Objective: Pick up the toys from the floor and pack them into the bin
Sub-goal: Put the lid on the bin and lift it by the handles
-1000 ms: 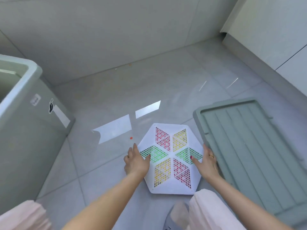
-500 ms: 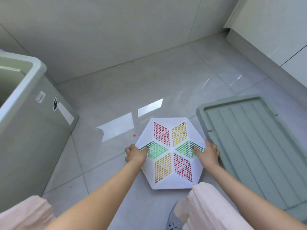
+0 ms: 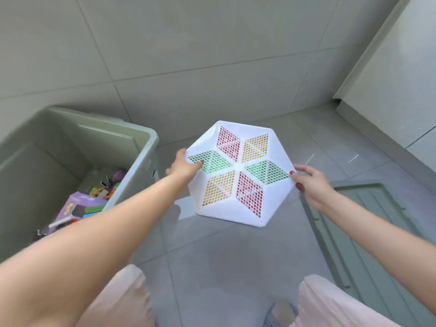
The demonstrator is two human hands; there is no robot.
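Observation:
A white hexagonal peg board (image 3: 240, 173) with red, yellow and green grid panels hangs in the air above the floor, tilted towards me. My left hand (image 3: 182, 165) grips its left edge with the thumb on the green panel. My right hand (image 3: 311, 181) pinches its right corner. The grey-green bin (image 3: 141, 147) stands open at the left, just left of the board. Several toys lie on its bottom, among them a purple box (image 3: 79, 205).
The bin's grey-green lid (image 3: 368, 232) lies flat on the tiled floor at the right, under my right forearm. A tiled wall rises behind the bin, and a white cabinet base runs along the right. My knees in pale trousers show at the bottom.
Both hands closed on the board's edges and lifted it off the floor. My view rose, and the inside of the bin came into sight.

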